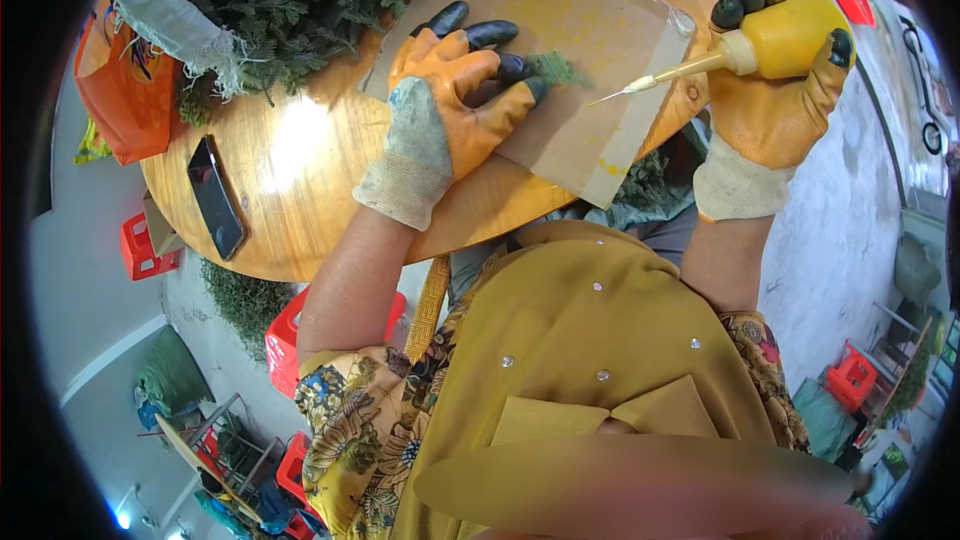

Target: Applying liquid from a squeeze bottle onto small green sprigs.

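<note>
My left hand [452, 95], in an orange glove with dark fingertips and a pale knit cuff, is over a flat cardboard tray [560, 130]. Between its thumb and forefinger it pinches a small green conifer sprig [557, 69]. My right hand [765, 105], gloved the same way, is wrapped round a yellow squeeze bottle [795, 35] tipped on its side. The bottle's long nozzle ends in a thin needle [612, 96] that points left, a short gap from the sprig. Yellow spots mark the cardboard.
A large heap of green conifer branches [290, 0] covers the far left of the round wooden table [290, 200]. A black phone [216, 197] lies near its left edge, beside an orange bag [125, 90]. Red stools [150, 246] and cut greenery [245, 305] stand on the floor.
</note>
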Demonstrator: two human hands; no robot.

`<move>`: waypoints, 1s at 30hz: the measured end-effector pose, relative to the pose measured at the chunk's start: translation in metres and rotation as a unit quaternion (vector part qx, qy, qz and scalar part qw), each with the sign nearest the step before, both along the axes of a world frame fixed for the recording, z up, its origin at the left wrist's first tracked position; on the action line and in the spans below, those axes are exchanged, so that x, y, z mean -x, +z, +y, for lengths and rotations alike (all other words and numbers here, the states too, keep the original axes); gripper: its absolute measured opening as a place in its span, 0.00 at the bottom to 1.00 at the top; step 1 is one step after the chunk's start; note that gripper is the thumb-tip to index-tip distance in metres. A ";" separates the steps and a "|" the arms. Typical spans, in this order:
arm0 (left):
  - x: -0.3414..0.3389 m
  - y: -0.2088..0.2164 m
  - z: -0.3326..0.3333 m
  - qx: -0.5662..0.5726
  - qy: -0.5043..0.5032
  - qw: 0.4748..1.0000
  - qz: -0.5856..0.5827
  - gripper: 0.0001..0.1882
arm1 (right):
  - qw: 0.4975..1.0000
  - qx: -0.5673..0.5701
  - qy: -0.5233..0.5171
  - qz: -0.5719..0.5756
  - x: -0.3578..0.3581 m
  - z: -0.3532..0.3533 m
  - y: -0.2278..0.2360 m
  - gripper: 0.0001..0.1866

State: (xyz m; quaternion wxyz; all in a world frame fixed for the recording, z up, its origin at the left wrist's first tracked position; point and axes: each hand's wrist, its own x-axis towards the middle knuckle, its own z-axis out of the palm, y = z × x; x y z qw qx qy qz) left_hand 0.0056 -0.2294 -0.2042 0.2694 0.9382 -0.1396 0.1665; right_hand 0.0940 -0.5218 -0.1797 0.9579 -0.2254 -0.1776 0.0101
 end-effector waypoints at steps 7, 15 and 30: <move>-0.001 -0.002 0.000 -0.006 -0.002 1.000 0.005 0.15 | 1.000 0.013 -0.015 -0.003 0.002 0.004 0.013 0.33; 0.002 -0.003 0.010 -0.051 -0.015 0.997 0.049 0.20 | 0.999 -0.032 0.037 0.009 0.004 0.045 0.003 0.32; 0.002 -0.001 0.006 -0.053 -0.012 0.997 0.055 0.21 | 0.998 -0.014 -0.023 0.061 0.007 0.063 -0.007 0.27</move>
